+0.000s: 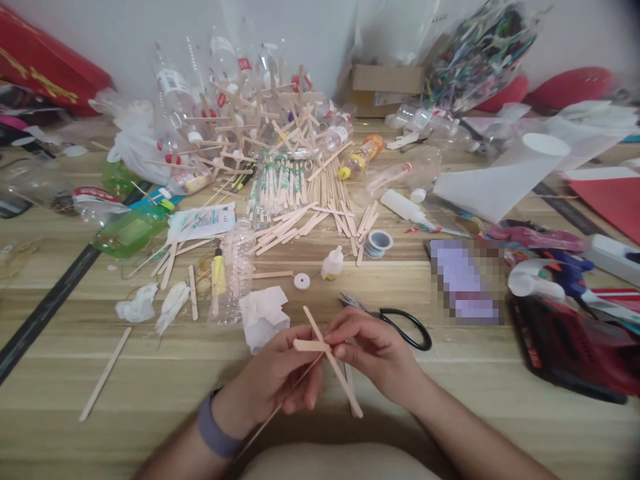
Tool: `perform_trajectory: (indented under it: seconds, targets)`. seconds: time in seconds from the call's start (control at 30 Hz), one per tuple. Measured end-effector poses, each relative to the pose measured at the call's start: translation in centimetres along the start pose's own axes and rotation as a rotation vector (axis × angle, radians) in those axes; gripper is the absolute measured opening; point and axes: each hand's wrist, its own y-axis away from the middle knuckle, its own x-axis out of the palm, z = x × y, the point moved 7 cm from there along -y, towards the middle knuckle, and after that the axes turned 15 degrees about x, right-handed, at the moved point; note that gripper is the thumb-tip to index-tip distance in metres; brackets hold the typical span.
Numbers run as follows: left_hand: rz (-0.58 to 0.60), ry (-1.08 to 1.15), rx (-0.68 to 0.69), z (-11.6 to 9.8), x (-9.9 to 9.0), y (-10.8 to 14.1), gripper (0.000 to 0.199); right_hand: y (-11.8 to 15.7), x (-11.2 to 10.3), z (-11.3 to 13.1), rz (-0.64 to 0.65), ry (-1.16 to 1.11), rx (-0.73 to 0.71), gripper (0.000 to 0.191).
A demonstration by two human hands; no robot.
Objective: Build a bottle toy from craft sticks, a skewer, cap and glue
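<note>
1. Pale wood is in the person's hands: two flat crossed sticks (343,381), held above the table's near edge, with a thin stick (270,418) slanting down from their joint past the left wrist.
2. Around them, the left hand (280,368) curls, thumb just beneath the shorter flat piece; how tightly its lower fingers press, I cannot tell. A grey wristband (213,423) sits behind it.
3. At the joint, the right hand (375,345) pinches the wood between thumb and fingertips.
4. Just beyond the hands lie crumpled white paper (263,317) and black-handled scissors (381,313); a single flat stick (105,375) rests well to the left.
5. Farther on stand a small glue bottle (333,265) and a blue-grey spool (379,244), with a white disc (301,281) nearby.
6. Past these, loose flat sticks (287,227) spread across the table, a green bottle (133,230) lying to their left.
7. Near the wall, clear bottles mix with joined sticks, beside a cardboard box (385,80).
</note>
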Motion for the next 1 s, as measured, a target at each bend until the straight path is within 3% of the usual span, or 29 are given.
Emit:
perform_trajectory:
  seconds: [0.43, 1.0]
  targets:
    - [-0.029, -0.067, -0.117, 0.4, -0.2, 0.4, 0.040, 0.1, 0.5, -0.4, 0.058, -0.010, 0.020, 0.004]
    - [-0.003, -0.121, -0.096, 0.3, -0.1, 0.6, 0.038, 0.3, 0.8, 0.4, 0.103, -0.009, -0.005, 0.003]
